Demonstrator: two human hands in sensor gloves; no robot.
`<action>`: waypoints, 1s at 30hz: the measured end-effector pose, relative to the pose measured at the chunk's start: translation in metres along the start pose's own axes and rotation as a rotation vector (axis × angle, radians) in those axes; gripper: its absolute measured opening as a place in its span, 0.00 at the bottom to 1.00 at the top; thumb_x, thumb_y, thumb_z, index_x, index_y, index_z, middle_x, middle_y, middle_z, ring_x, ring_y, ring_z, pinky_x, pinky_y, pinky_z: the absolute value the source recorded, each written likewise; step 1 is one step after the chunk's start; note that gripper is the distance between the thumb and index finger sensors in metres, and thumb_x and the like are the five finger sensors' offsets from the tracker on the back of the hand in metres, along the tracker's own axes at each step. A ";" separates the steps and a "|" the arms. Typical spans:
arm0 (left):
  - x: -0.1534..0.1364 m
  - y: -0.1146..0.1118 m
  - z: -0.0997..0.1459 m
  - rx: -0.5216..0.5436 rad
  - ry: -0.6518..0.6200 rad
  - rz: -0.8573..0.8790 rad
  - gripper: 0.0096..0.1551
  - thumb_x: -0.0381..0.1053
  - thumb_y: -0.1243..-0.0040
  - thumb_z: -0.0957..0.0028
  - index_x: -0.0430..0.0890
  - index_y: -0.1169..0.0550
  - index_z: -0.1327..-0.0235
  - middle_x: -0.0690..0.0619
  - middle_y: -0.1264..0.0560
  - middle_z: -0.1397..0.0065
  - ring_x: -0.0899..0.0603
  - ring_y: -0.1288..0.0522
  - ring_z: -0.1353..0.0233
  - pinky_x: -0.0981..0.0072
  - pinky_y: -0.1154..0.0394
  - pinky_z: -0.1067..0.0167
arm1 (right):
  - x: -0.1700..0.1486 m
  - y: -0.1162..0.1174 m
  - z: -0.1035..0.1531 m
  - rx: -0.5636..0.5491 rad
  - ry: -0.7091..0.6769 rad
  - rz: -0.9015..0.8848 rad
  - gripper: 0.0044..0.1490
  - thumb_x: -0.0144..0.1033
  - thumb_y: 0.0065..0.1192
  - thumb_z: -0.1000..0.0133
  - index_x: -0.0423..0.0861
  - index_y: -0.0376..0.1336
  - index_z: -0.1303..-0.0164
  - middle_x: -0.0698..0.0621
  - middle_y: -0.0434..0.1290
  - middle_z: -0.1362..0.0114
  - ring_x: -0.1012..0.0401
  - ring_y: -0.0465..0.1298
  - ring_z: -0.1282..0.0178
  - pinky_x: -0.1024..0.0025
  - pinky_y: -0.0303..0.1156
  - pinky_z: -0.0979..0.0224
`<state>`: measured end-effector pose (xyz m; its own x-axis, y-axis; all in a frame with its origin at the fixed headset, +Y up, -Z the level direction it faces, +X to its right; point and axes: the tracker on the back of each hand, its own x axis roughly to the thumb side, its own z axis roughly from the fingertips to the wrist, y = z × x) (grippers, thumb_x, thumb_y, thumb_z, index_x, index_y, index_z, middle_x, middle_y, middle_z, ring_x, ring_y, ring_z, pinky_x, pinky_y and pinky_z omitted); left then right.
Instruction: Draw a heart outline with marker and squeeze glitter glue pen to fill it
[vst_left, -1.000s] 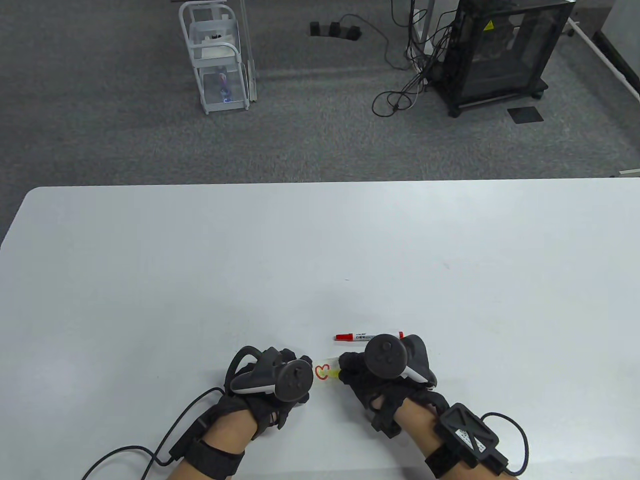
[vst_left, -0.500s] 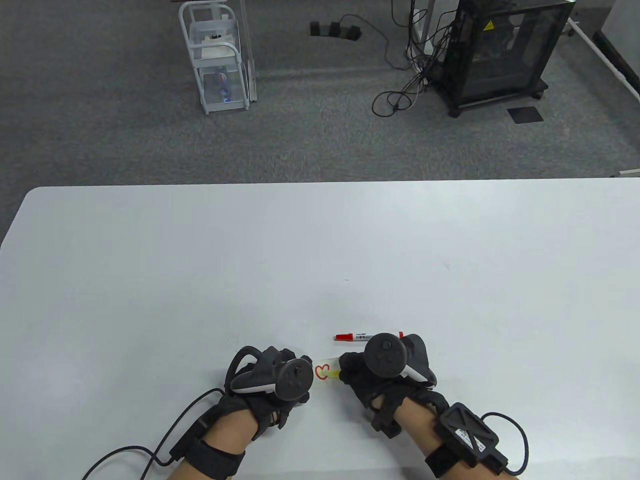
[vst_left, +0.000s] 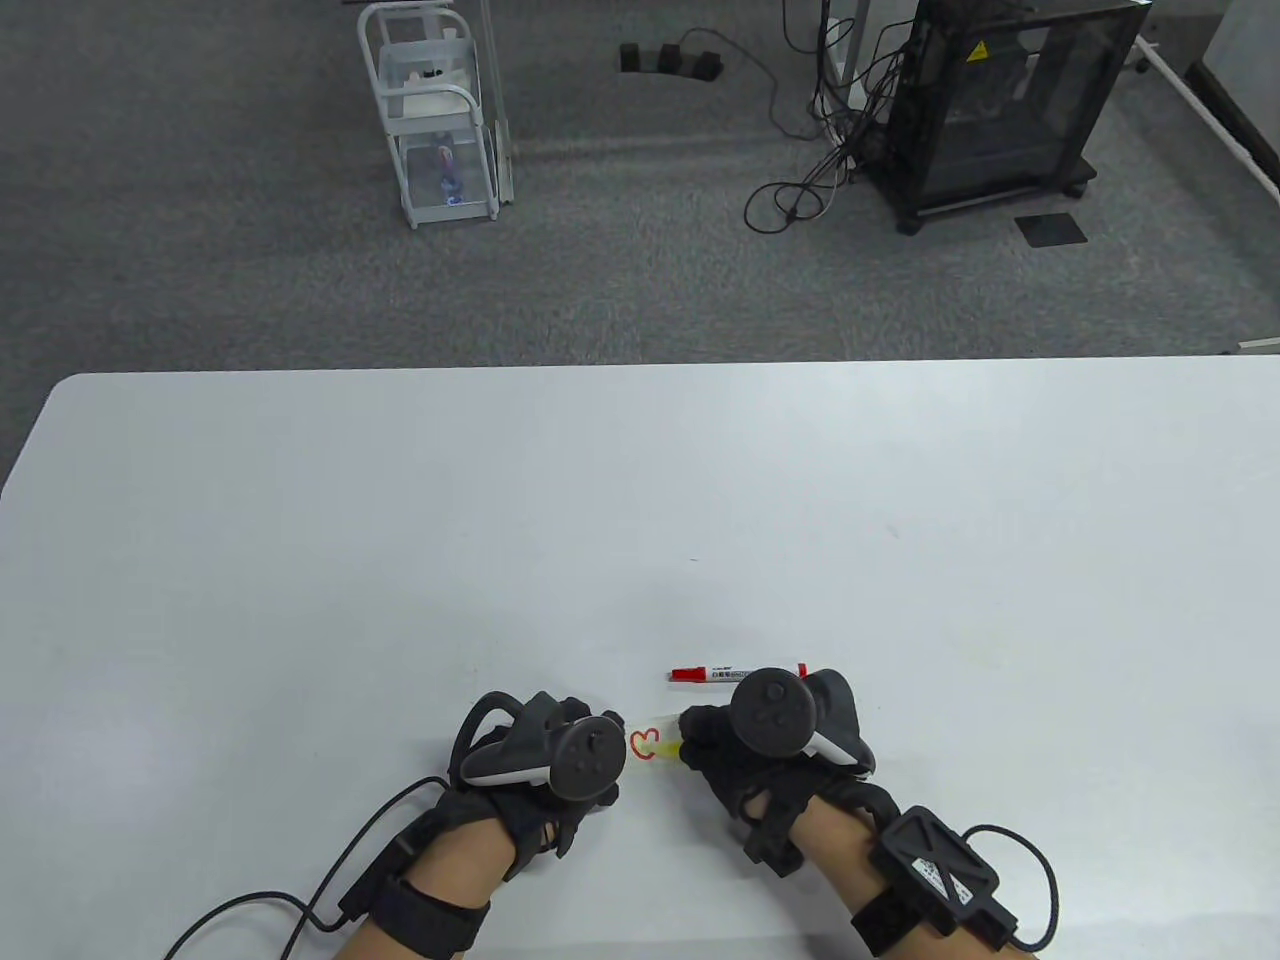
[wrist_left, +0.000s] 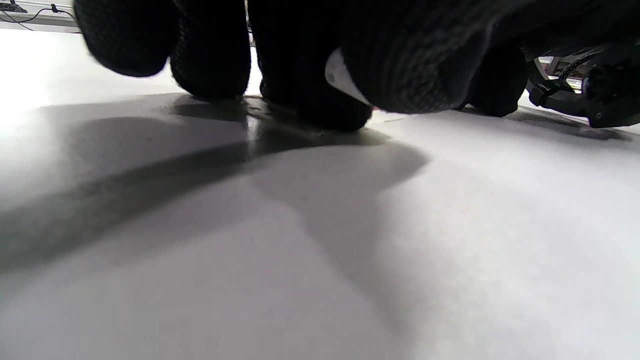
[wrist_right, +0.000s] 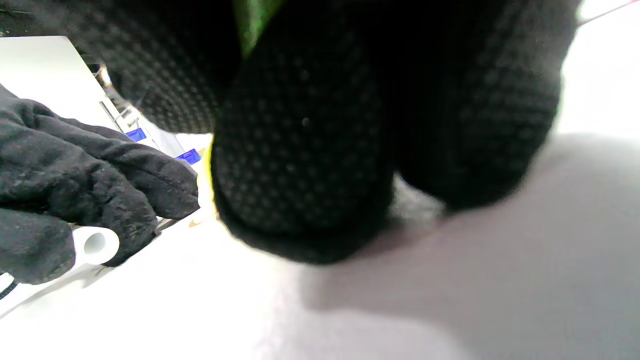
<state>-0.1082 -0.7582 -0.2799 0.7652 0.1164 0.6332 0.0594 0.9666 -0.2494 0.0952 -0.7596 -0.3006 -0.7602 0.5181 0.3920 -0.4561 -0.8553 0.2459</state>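
A small red heart outline (vst_left: 645, 744) is drawn on the white table (vst_left: 640, 500) near its front edge. My right hand (vst_left: 700, 738) grips a yellow glitter glue pen (vst_left: 667, 749), whose tip end points left at the heart's right side. The pen's yellow-green body (wrist_right: 250, 20) shows between my right fingers (wrist_right: 300, 150). My left hand (vst_left: 585, 728) lies just left of the heart, fingers curled round a small white cap (wrist_right: 95, 243). A red-capped marker (vst_left: 738, 673) lies flat on the table just beyond my right hand, untouched.
Black cables run from both wrists off the table's front edge. On the grey carpet beyond the far edge stand a white wire cart (vst_left: 435, 120) and a black cabinet (vst_left: 1000, 100), with loose cables (vst_left: 800, 190) between them.
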 end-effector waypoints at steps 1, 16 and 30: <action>0.000 0.000 0.000 0.000 0.000 0.000 0.25 0.56 0.35 0.52 0.44 0.18 0.46 0.49 0.28 0.22 0.33 0.30 0.25 0.42 0.29 0.38 | 0.000 0.000 0.000 0.011 -0.009 0.004 0.29 0.40 0.71 0.51 0.35 0.75 0.46 0.44 0.87 0.57 0.64 0.90 0.72 0.66 0.90 0.64; 0.000 0.000 0.000 -0.001 0.000 0.004 0.25 0.56 0.35 0.52 0.44 0.18 0.46 0.50 0.28 0.22 0.33 0.30 0.25 0.42 0.29 0.38 | -0.003 0.000 0.000 -0.012 0.010 -0.006 0.30 0.40 0.71 0.51 0.35 0.74 0.45 0.43 0.87 0.57 0.64 0.90 0.71 0.66 0.89 0.64; 0.000 0.001 0.000 -0.003 0.000 -0.002 0.25 0.56 0.35 0.52 0.44 0.18 0.46 0.50 0.28 0.22 0.33 0.30 0.25 0.42 0.29 0.39 | -0.011 -0.004 -0.002 -0.014 0.027 -0.054 0.30 0.40 0.71 0.51 0.34 0.74 0.45 0.44 0.87 0.56 0.64 0.90 0.71 0.66 0.89 0.64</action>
<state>-0.1082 -0.7577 -0.2804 0.7652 0.1143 0.6336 0.0626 0.9662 -0.2499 0.1043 -0.7618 -0.3078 -0.7467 0.5629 0.3542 -0.5028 -0.8264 0.2534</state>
